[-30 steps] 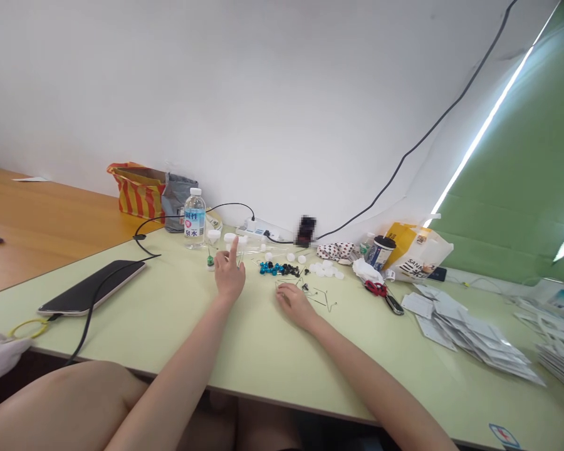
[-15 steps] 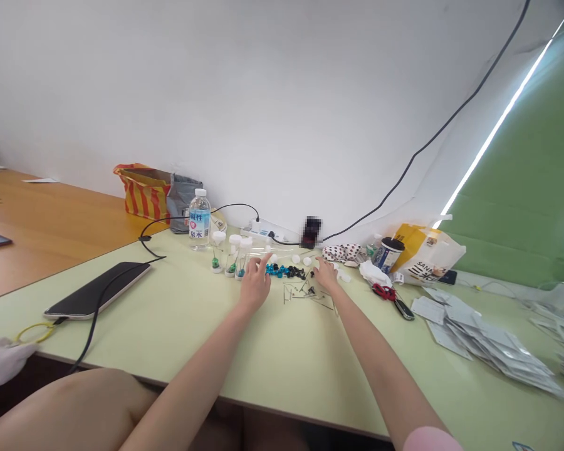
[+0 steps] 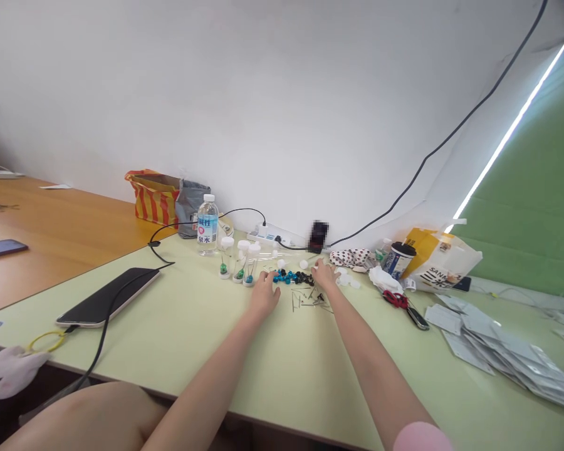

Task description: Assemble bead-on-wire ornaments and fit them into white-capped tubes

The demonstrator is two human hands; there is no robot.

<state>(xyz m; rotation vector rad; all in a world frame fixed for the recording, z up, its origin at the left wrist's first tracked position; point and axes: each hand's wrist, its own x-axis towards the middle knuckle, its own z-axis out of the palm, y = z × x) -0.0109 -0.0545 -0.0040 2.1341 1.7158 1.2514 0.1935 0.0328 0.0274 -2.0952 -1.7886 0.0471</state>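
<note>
Left fingers [image 3: 269, 275] just beside the blue beads [image 3: 282, 277]

A pale green table [image 3: 291, 376] is stretching across the scene, meeting an orange wooden table [image 3: 61, 263] on the left. Blue and black beads [image 3: 289, 277] are lying mid-table, with thin metal pins [image 3: 308, 300] scattering just nearer. A dark tablet [image 3: 108, 297] is lying left, a water bottle [image 3: 207, 225] is standing far, red-handled scissors [image 3: 397, 300] are resting right, and white packets [image 3: 502, 351] are sprawling near right.
</note>
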